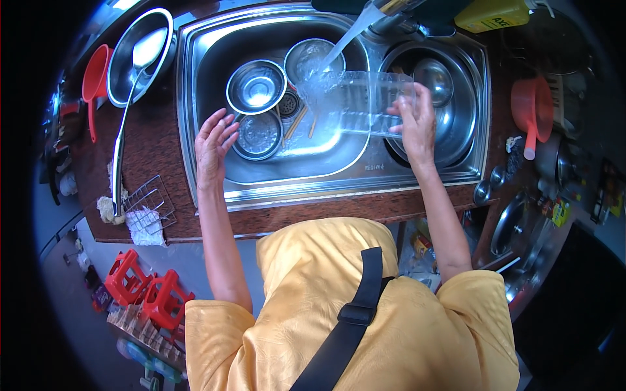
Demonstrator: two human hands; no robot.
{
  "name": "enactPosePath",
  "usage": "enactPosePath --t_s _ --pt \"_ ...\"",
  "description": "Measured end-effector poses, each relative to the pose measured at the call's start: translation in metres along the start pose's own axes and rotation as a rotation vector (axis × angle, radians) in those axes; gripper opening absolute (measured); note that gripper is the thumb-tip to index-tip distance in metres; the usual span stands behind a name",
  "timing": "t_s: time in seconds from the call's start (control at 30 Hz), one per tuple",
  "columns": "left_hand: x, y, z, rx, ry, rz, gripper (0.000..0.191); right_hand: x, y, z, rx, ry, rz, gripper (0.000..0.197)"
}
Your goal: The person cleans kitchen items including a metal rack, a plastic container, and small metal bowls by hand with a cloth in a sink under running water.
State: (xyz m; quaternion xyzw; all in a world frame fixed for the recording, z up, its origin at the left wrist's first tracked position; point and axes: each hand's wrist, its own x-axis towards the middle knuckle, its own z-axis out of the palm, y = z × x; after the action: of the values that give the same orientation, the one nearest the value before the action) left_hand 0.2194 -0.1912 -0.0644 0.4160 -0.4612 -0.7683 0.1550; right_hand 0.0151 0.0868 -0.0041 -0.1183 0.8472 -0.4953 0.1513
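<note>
My right hand (416,119) grips one end of a clear plastic tray (359,105) with ridged sides, over the divider between the two basins. Water (354,34) streams from the faucet (395,20) and splashes around the tray's far end. My left hand (215,139) holds nothing, fingers spread, above the left rim of the stainless steel sink (318,163). Beside it in the left basin are a shiny metal bowl (257,87), a water-filled metal bowl (258,136) and another metal bowl (313,54) under the splash. Several chopsticks (295,128) lie near the drain (288,102).
In the right basin, a large metal basin (459,127) holds a smaller bowl (434,83). A metal bowl (117,73) with a long-handled ladle (128,107) and a wire rack (149,203) are at left. At right stands a red dipper (532,110); a yellow bottle (494,15) is behind.
</note>
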Motion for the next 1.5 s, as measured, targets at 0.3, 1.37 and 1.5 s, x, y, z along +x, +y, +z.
enactPosePath --t_s 0.3,1.37,1.5 --pt "-0.009 -0.01 0.053 0.019 -0.251 -0.161 0.064 0.001 0.009 0.044 0.476 -0.421 0.558 0.048" --pt "-0.046 -0.02 0.048 -0.056 -0.173 -0.124 0.058 0.126 -0.005 -0.008 0.544 0.15 -0.182 0.063" --pt "-0.048 -0.029 0.046 -0.127 -0.203 -0.174 0.061 0.092 -0.01 -0.002 0.047 0.326 -0.286 0.057"
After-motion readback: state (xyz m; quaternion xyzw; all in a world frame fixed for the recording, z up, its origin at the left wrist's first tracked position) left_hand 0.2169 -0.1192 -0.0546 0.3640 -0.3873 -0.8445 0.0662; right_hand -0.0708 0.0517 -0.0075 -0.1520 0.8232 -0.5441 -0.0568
